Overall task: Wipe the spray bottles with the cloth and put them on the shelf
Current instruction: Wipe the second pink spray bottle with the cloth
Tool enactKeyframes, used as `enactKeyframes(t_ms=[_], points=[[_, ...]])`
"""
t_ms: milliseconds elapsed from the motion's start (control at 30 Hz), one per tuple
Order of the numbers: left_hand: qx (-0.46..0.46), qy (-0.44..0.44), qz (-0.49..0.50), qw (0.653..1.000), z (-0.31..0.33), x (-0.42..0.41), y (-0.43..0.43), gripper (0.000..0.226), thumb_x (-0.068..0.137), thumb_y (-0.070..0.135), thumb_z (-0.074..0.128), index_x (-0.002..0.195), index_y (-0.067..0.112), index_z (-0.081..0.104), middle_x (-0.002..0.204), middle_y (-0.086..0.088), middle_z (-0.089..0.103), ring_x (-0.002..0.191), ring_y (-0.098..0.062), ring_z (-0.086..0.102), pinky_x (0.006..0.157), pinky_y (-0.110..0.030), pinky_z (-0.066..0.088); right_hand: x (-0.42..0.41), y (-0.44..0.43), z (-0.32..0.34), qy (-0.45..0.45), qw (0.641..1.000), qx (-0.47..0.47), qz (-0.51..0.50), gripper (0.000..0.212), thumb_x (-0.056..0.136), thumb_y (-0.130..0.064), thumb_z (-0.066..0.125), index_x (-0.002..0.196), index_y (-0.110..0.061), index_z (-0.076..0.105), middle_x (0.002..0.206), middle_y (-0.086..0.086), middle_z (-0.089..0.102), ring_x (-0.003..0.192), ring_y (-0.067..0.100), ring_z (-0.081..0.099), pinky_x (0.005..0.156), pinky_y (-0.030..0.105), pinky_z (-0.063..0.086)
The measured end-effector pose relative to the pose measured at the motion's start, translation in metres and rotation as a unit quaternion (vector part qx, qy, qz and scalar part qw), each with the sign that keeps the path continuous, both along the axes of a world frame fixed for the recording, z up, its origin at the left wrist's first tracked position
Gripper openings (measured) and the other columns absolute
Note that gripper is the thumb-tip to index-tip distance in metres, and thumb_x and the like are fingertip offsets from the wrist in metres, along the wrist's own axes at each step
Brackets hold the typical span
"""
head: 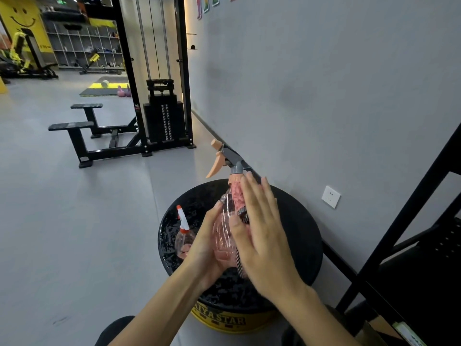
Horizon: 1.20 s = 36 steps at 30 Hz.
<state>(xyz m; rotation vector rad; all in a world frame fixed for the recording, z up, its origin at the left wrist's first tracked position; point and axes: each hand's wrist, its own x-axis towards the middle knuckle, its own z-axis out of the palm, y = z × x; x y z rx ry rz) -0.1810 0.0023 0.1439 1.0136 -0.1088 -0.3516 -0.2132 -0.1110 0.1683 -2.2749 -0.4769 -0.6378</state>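
Head view, left hand: the left hand (207, 245) cups the pink translucent plastic spray bottle (222, 236) from the left and underneath, with its fingers wrapped up the bottle's side and carrying it.
Head view, right hand: the right hand (264, 236) lies flat against the right side of the bottle, fingers straight and together. It grips nothing and presses the pink and black patterned cloth (238, 196) onto the bottle.
Cloth: sandwiched between the right palm and the bottle. A pink knobbly part shows near the neck and a dark edge runs down under the palm.
Held bottle: lifted above the stool top and leaning slightly left. Its grey sprayer head with peach trigger and nozzle (219, 156) points up and to the left.
Second bottle: a smaller clear pink spray bottle with an orange and white nozzle (183, 239) stands upright on the left part of the stool top, just beside the left wrist. I cannot tell whether they touch.
Support: a round black speckled stool top (299, 233) on a yellow base with black lettering, set against the grey wall.
Shelf: a black metal shelf frame (411, 196) rises at the right edge, well apart from both bottles.
Surroundings: a white wall socket (331, 196) sits between the stool and the shelf. A black cable weight machine (162, 116) stands farther along the wall on the grey floor.
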Motion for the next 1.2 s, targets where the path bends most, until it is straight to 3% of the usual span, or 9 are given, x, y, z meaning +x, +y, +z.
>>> enactKeyframes(t_ms=[200,300,367,467,567,733,867,1000,1200], points=[[-0.001,-0.002,0.010,1.000,0.001,0.001,0.002,0.047,0.082,0.059,0.058,0.106,0.022,0.075,0.115,-0.011,0.069,0.104,-0.027,0.064,0.094,-0.042,0.050,-0.014,0.003,-0.018,-0.013,1.000,-0.002,-0.008,0.060,0.101,-0.046,0.023,0.155,-0.026,0.005,0.161,-0.020,-0.002,0.149,0.007,-0.009,0.121,0.041,0.011],[0.000,0.008,-0.004,1.000,-0.002,-0.001,-0.001,0.049,0.087,0.060,0.053,0.112,0.022,0.072,0.112,-0.010,0.071,0.101,-0.024,0.067,0.082,-0.041,0.057,0.000,-0.001,-0.009,0.003,1.000,0.023,-0.007,0.058,0.101,-0.047,0.024,0.154,-0.029,0.010,0.161,-0.021,0.004,0.148,0.001,-0.006,0.121,0.031,0.009],[-0.004,0.008,-0.016,1.000,-0.002,-0.004,-0.004,0.046,0.091,0.056,0.043,0.098,0.026,0.077,0.101,-0.002,0.075,0.090,-0.018,0.072,0.071,-0.041,0.058,0.013,-0.007,0.001,0.046,0.997,0.057,-0.013,0.055,0.103,-0.044,0.029,0.154,-0.031,0.012,0.160,-0.022,0.006,0.145,-0.006,-0.005,0.118,0.018,0.004],[-0.014,0.012,-0.015,1.000,0.001,-0.009,-0.007,0.046,0.087,0.053,0.043,0.083,0.027,0.080,0.090,0.005,0.077,0.082,-0.013,0.074,0.072,-0.043,0.057,0.021,-0.010,0.007,0.081,0.995,0.064,-0.011,0.053,0.104,-0.038,0.031,0.153,-0.032,0.013,0.158,-0.023,0.009,0.144,-0.009,-0.005,0.107,0.000,-0.004],[-0.011,0.008,0.006,1.000,-0.003,-0.004,-0.004,0.041,0.081,0.056,0.054,0.093,0.026,0.078,0.095,0.003,0.076,0.092,-0.015,0.072,0.072,-0.038,0.056,0.012,-0.006,0.000,0.049,0.997,0.056,-0.008,0.059,0.100,-0.049,0.027,0.153,-0.035,0.008,0.159,-0.025,0.003,0.144,-0.008,-0.009,0.112,0.009,-0.001],[-0.037,-0.011,0.014,0.999,-0.001,-0.003,-0.001,0.037,0.084,0.049,0.050,0.081,0.025,0.078,0.080,-0.001,0.072,0.066,-0.015,0.068,0.057,-0.029,0.056,-0.014,0.004,-0.025,0.007,0.997,0.074,0.001,0.064,0.098,-0.049,0.030,0.154,-0.035,0.004,0.160,-0.023,-0.002,0.148,0.003,-0.010,0.119,0.037,0.017],[-0.012,-0.007,0.005,1.000,-0.003,-0.006,-0.001,0.036,0.083,0.054,0.058,0.079,0.023,0.077,0.081,-0.003,0.071,0.070,-0.017,0.068,0.063,-0.032,0.057,-0.010,0.007,-0.030,-0.035,0.992,0.123,-0.013,0.054,0.101,-0.037,0.030,0.153,-0.027,0.020,0.159,-0.021,0.013,0.149,0.007,0.002,0.121,0.025,0.014],[0.008,-0.001,-0.005,1.000,-0.002,-0.006,-0.002,0.041,0.085,0.055,0.055,0.086,0.019,0.076,0.082,-0.005,0.074,0.071,-0.020,0.071,0.059,-0.034,0.057,0.010,-0.003,-0.015,-0.017,0.983,0.181,-0.002,0.051,0.100,-0.039,0.031,0.148,-0.021,0.036,0.154,-0.018,0.030,0.146,-0.003,0.014,0.117,0.017,0.019],[0.020,0.011,-0.022,0.999,0.002,-0.006,-0.003,0.048,0.089,0.056,0.039,0.078,0.030,0.078,0.090,-0.004,0.076,0.080,-0.025,0.073,0.076,-0.047,0.058,0.036,-0.008,0.032,-0.099,0.989,0.112,0.015,0.048,0.102,-0.030,0.034,0.146,-0.012,0.039,0.154,0.000,0.035,0.148,0.007,0.016,0.116,0.013,0.015]])
